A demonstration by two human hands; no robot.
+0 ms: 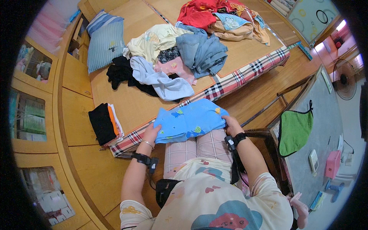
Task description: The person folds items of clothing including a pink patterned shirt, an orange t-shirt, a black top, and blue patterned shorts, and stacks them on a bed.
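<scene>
A folded blue cloth [187, 120] with a printed pattern lies over my knees, against the bed's edge. My left hand [151, 133] grips its left end and my right hand [231, 125] grips its right end. Just beyond it, on the bed mat [100, 89], is a loose heap with a pale blue garment [164, 80], a black garment [119, 70], a cream garment [161, 36], a pink printed garment [175, 67] and blue denim [201, 51]. A stack of folded clothes [102, 123], black on top, sits at the bed's near left corner.
A striped blue pillow [106, 43] lies at the back left, beside wooden cabinets [76, 120]. Red and orange fabrics [198, 13] are piled farther back. On the right, a table [302, 169] holds a green cloth [296, 132], a calculator-like device [314, 161] and a pink box [332, 164]; a fan [344, 79] stands beyond.
</scene>
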